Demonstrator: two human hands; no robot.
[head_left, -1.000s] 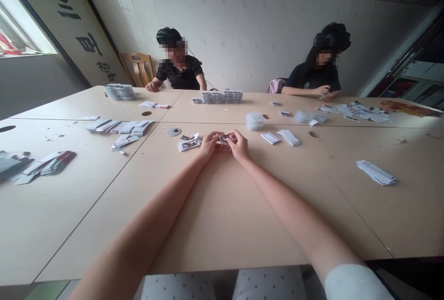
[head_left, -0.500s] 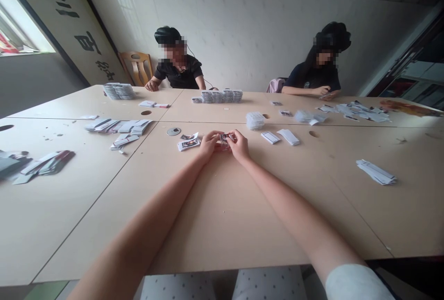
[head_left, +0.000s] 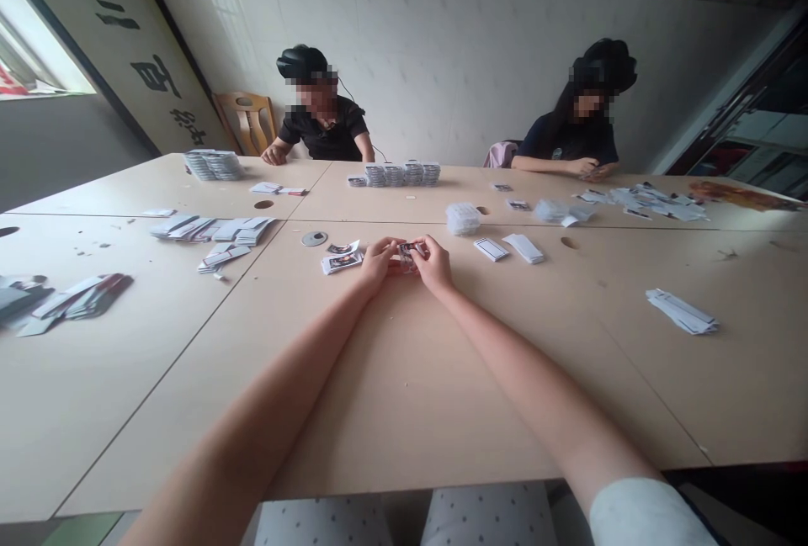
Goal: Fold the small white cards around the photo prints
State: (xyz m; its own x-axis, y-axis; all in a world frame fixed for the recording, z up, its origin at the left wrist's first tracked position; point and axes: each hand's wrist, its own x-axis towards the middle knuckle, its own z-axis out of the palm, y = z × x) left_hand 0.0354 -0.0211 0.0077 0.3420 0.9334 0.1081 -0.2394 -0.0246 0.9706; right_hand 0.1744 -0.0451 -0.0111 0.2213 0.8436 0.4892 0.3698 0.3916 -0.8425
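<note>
Over the middle of the table, both hands meet at a small dark printed card (head_left: 406,250). My left hand (head_left: 377,263) grips its left side, and my right hand (head_left: 435,265) pinches it from the right. Something clear and shiny shows just below the card between the fingers; I cannot tell what it is. Beside my left hand lies a small pile of similar printed cards (head_left: 342,262). Beyond my right hand are a stack of clear plastic pieces (head_left: 463,219), a white card with a dark border (head_left: 491,249) and a stack of white strips (head_left: 523,248).
Across the table (head_left: 404,411) sit two people, one at left (head_left: 332,129) and one at right (head_left: 568,142) handling something small. Stacked packs (head_left: 402,175) stand at the far edge. Folded card stacks (head_left: 215,229) lie left, white strips (head_left: 682,311) right. A round metal disc (head_left: 314,239) lies nearby.
The view has shifted very slightly. Both hands stay around the card, which looks tilted a little differently. The person at right has lowered the thing in their hands.
</note>
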